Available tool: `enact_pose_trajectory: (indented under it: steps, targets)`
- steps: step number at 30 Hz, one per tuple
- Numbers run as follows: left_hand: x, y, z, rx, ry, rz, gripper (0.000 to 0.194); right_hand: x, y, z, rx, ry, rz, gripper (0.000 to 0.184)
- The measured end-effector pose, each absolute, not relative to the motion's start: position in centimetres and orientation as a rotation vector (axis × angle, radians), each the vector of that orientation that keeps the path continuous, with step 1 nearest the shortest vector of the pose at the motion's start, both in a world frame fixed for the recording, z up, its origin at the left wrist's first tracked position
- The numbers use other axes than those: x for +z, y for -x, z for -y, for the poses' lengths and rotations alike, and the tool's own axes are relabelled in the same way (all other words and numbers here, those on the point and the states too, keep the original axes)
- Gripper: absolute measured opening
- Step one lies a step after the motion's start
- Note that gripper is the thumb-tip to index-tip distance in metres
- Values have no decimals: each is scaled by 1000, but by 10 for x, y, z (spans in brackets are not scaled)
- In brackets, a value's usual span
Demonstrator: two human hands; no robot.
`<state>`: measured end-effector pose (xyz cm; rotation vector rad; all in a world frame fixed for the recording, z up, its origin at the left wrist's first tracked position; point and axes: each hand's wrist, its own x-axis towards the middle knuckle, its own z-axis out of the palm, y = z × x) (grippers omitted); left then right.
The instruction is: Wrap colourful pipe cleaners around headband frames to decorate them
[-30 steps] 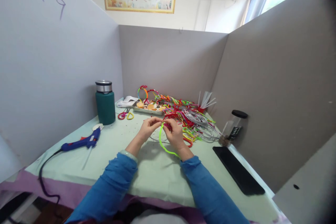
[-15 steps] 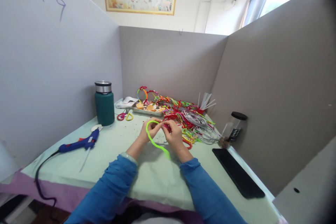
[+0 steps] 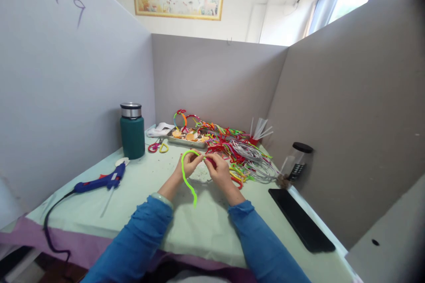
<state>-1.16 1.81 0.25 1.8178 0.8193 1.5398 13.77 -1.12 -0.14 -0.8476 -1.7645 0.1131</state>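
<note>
A bright green pipe cleaner (image 3: 184, 176) arches over my left hand (image 3: 187, 167), its free end hanging down toward the table. The fingers of that hand are closed on it near its upper end. My right hand (image 3: 217, 169) pinches at the same end, its fingertips almost touching those of the left. What exactly lies between the fingertips is partly hidden. Both hands are above the middle of the table (image 3: 199, 225). A large heap of coloured pipe cleaners (image 3: 229, 141) lies just beyond and to the right of them.
On the left are a blue glue gun (image 3: 102, 182) with its cord, a green flask (image 3: 132, 137) and scissors (image 3: 153, 147). A metal tray (image 3: 187, 143) with shell-like pieces stands behind my hands. To the right are a black flat case (image 3: 300, 219) and a clear jar (image 3: 299, 161).
The hanging end of the green pipe cleaner has swung left and now points more steeply down. My hands stay close together in nearly the same place.
</note>
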Motion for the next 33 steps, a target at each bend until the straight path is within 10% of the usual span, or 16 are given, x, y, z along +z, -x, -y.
enact_pose_trajectory:
  steps: [33]
  targets:
    - [5,11,-11,1634,-2454,-1001,12,-7,-141,3,324,890,1706,17]
